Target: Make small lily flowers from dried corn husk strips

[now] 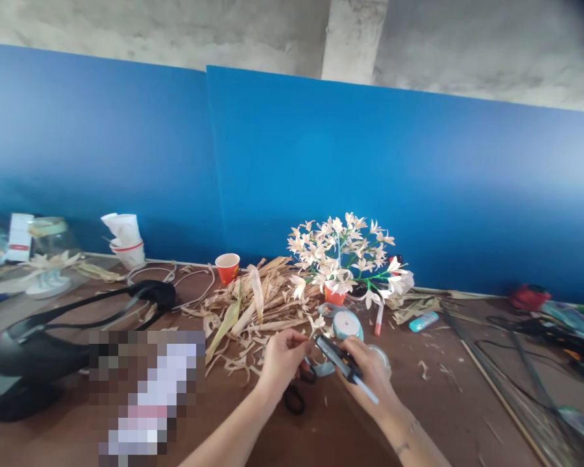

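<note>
My right hand (pixel 363 366) is wrapped around a black hot glue gun (pixel 338 357), with a pale glue stick (pixel 368 391) jutting from its rear toward me. The fingers of my left hand (pixel 283 357) are pinched together at a small pale husk flower (pixel 317 322), close to the front of the glue gun. Its stem is mostly hidden by the fingertips. Below and between my hands lie black-handled scissors (pixel 294 399), their blades partly covered. A roll of light blue ribbon or tape (pixel 348 324) rests just beyond my right hand.
A bouquet of cream flowers (pixel 340 250) stands in a red cup at the back. Dry corn husks (pixel 253 298) are heaped left of it, near an orange paper cup (pixel 228 267). Black straps (pixel 92 311) and a blurred-out patch (pixel 156 389) lie left; cables (pixel 530 331) lie right.
</note>
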### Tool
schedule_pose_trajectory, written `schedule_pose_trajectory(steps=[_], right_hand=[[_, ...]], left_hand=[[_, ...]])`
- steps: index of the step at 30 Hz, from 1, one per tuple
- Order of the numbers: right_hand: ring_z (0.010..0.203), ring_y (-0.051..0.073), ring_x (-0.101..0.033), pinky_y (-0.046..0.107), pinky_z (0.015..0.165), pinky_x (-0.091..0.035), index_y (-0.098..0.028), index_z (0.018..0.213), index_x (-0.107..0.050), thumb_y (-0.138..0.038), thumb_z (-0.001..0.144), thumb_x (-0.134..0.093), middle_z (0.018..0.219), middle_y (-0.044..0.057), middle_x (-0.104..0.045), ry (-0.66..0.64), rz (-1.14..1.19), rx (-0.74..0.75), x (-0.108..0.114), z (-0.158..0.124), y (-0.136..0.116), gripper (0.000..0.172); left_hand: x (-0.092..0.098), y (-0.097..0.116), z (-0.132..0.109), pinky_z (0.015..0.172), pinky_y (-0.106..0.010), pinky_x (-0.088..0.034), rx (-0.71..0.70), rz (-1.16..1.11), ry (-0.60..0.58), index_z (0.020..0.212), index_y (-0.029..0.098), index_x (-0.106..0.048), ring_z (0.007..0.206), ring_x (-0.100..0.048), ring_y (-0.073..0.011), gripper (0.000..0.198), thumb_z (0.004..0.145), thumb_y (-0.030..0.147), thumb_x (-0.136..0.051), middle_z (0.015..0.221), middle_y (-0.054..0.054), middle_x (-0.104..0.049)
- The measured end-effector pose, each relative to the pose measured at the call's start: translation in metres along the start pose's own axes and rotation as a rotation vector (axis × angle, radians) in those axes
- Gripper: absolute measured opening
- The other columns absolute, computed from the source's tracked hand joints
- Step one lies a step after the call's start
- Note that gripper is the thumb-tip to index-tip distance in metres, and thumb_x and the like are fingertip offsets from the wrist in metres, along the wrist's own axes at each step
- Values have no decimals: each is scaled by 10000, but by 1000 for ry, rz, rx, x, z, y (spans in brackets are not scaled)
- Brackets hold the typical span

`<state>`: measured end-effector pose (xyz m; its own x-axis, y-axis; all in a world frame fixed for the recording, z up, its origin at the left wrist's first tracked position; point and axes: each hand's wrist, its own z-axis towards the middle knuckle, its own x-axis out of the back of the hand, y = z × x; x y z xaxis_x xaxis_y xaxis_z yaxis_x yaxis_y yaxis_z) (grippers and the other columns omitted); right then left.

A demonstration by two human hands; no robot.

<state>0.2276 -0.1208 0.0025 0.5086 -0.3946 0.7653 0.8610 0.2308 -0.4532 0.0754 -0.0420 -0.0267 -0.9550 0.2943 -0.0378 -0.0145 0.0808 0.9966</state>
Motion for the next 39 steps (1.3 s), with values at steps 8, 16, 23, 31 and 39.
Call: schedule_pose_trajectory(steps=[8, 16, 23, 31, 39], right_hand=[[609, 125, -508, 203, 556, -359, -186, 688, -477, -94, 677, -473, 693, -7, -498, 25, -4, 13, 0, 0, 1, 93], [617, 130, -500, 209, 557, -360, -186, 686, -482, -99, 694, -461, 699, 2, -505, 46, -21, 37, -2, -1, 3, 90], [586, 122, -493, 205, 541, -361, -187, 670, -485, -106, 687, -460, 680, -3, -499, 61, -10, 48, -3, -1, 3, 86], [587, 120, -489, 204, 536, -342, -190, 661, -459, -107, 688, -457, 682, -6, -489, 39, -59, 54, -4, -1, 5, 87], [574, 113, -488, 198, 526, -333, -189, 672, -469, -121, 697, -468, 688, -10, -494, 34, -80, 58, -4, -2, 6, 73]], left_hand=[[0, 5, -2, 277, -142, -277, 12, 0, 4, 652, 124, -548, 305, -453, -68, 142, 629, 256, -595, 429, 20, -562], [0, 4, -2, 283, -145, -293, 6, -3, -6, 648, 129, -548, 314, -463, -75, 157, 627, 274, -605, 398, 36, -533], [-1, 5, -3, 285, -148, -304, 5, -2, -8, 669, 126, -552, 326, -476, -78, 149, 631, 262, -597, 444, 20, -567], [0, 2, -2, 288, -146, -299, 6, 16, -9, 669, 131, -558, 302, -447, -72, 155, 642, 279, -595, 389, 35, -534], [-1, 6, -4, 285, -149, -291, 16, 7, -3, 642, 135, -558, 309, -456, -77, 156, 619, 278, -614, 389, 35, -532]])
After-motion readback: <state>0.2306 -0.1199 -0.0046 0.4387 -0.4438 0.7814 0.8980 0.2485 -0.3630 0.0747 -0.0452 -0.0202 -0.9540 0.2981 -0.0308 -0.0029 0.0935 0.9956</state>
